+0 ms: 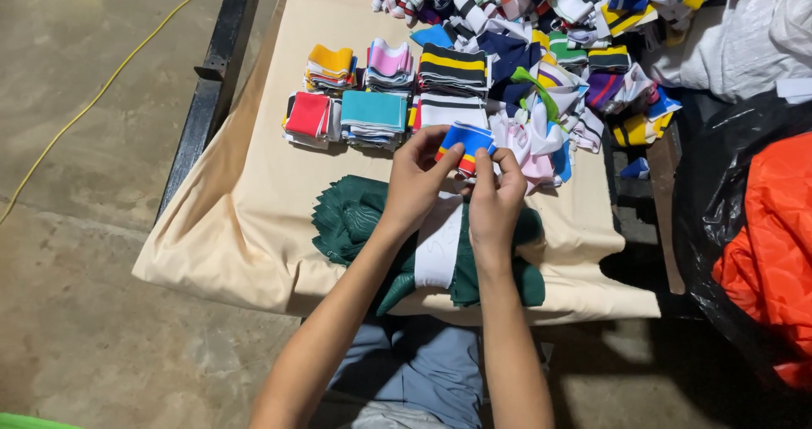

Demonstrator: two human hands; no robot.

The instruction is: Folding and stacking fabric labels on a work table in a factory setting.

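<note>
Here both hands, left hand (416, 184) and right hand (495, 196), fingers pinching blue striped knit band (468, 137); loose grip risks dropping it into unsorted heap (541, 116), beside folded stacks (372, 112).

Bare cream cloth (254, 192) lies open at nine o'clock of the hands; folded stacks (372, 91) crowd eleven to twelve, loose pile (575, 49) blocks one, green fabric (355, 218) possibly bunched at six.

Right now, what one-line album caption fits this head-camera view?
Both hands, left hand and right hand, pinch a blue striped knit band above green fabric beside sorted stacks.
</note>
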